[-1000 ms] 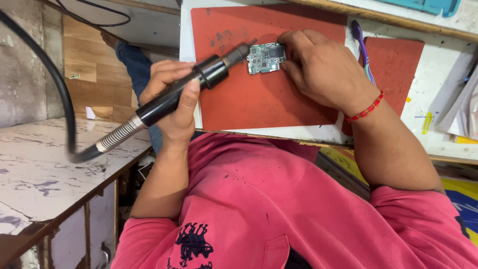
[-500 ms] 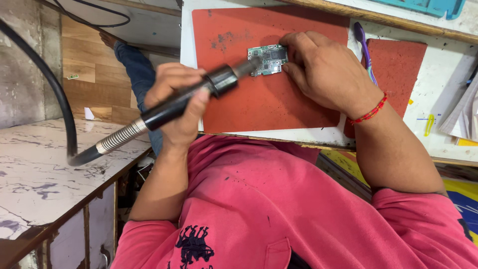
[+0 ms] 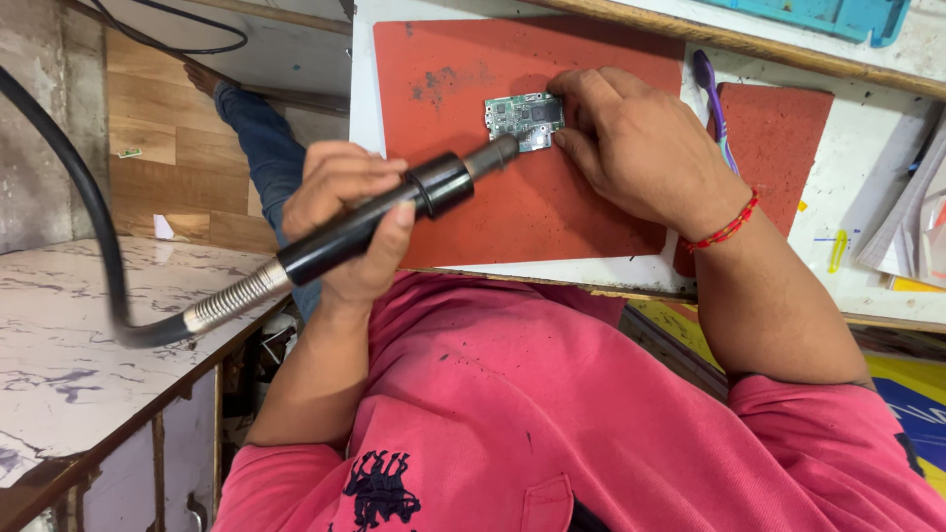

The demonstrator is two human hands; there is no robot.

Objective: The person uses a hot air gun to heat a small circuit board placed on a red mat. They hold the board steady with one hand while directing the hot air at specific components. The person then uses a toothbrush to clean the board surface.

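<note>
Left hand (image 3: pixel 345 222) is clenched around the black hot-air handle (image 3: pixel 379 222), thumb laid along the barrel; the metal nozzle (image 3: pixel 493 156) is aimed at the near-left corner of the small circuit board (image 3: pixel 524 118), very close to it, contact cannot be told. Right hand (image 3: pixel 645 148) is pressed flat, fingers (image 3: pixel 581 94) pinning the board's right edge against the red mat (image 3: pixel 512 217). Board lies flat on the mat, upper middle. A thick black hose (image 3: pixel 94 227) with a sprung metal collar runs left of the mat over a marbled table (image 3: pixel 69 365). Right of the mat: a purple toothbrush (image 3: pixel 711 94), a smaller red pad (image 3: pixel 778 138), papers further right; a teal tray (image 3: pixel 828 15) beyond its far edge. Judgement: the nozzle is best kept just off the board and square to the part being heated, moved in small circles; the fingertips should be kept well back from the heated corner, and the hose held slack so the tip is not pulled off line.
</note>
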